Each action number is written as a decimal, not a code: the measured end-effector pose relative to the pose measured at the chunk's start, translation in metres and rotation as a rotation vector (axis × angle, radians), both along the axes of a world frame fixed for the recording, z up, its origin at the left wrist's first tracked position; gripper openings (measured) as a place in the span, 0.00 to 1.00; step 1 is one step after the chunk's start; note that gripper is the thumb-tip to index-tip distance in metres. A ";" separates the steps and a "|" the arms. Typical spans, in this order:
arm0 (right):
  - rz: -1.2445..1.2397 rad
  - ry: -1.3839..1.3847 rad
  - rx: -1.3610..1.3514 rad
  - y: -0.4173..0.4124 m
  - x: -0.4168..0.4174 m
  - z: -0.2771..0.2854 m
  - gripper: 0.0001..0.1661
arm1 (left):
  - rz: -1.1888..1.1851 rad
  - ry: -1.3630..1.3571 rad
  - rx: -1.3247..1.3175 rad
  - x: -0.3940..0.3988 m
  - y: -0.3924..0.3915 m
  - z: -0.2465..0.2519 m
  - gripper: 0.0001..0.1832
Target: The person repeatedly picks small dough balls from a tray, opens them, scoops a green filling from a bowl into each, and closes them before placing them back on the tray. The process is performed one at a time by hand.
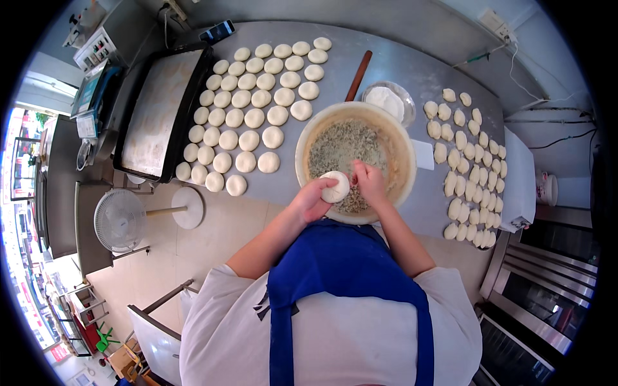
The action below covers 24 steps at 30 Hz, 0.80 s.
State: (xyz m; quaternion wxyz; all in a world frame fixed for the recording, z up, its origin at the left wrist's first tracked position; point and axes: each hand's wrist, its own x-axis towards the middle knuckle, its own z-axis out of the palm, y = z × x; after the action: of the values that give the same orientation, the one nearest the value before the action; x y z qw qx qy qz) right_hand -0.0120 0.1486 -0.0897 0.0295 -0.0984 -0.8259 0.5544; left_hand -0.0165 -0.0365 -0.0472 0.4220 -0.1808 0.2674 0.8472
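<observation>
My left hand (pixel 311 199) holds a round white dough bun (pixel 335 187) with creases on its face, over the near left part of a large round basin (pixel 410 178). Inside the basin lies a crumbly, greyish filling (pixel 345 142). Just right of the bun is my right hand (pixel 371 183), its fingers bent together; whether anything is pinched in them cannot be told. Rows of flattened round dough pieces (pixel 254 118) cover the metal table (pixel 275 186) to the left. Smaller oval dough lumps (pixel 461 140) sit in rows at the right.
Behind the basin are a wooden rolling pin (pixel 359 76) and a metal bowl of white flour (pixel 386 100). A white scraper-like piece (pixel 423 154) touches the basin's right side. A black-rimmed baking tray (pixel 159 113) and a phone (pixel 217 32) lie left; a fan (pixel 119 220) stands below.
</observation>
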 end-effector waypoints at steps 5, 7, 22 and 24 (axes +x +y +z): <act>-0.097 0.015 -0.354 0.013 -0.004 0.007 0.21 | 0.043 -0.031 -0.027 -0.002 0.009 -0.002 0.20; -0.190 0.129 -0.437 -0.014 -0.003 0.048 0.17 | 0.037 -0.114 0.099 -0.009 0.007 -0.006 0.20; 0.181 0.499 0.332 -0.008 0.005 0.073 0.14 | 0.151 0.157 0.082 -0.022 0.018 0.011 0.17; 0.222 0.402 0.272 -0.002 0.002 0.074 0.11 | 0.146 0.175 0.056 -0.022 0.020 0.013 0.18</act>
State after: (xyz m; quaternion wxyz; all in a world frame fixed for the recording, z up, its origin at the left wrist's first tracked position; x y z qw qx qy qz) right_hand -0.0097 0.1462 -0.0158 0.1450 0.1101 -0.8761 0.4464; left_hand -0.0381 -0.0166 -0.0342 0.3393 -0.1135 0.2657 0.8952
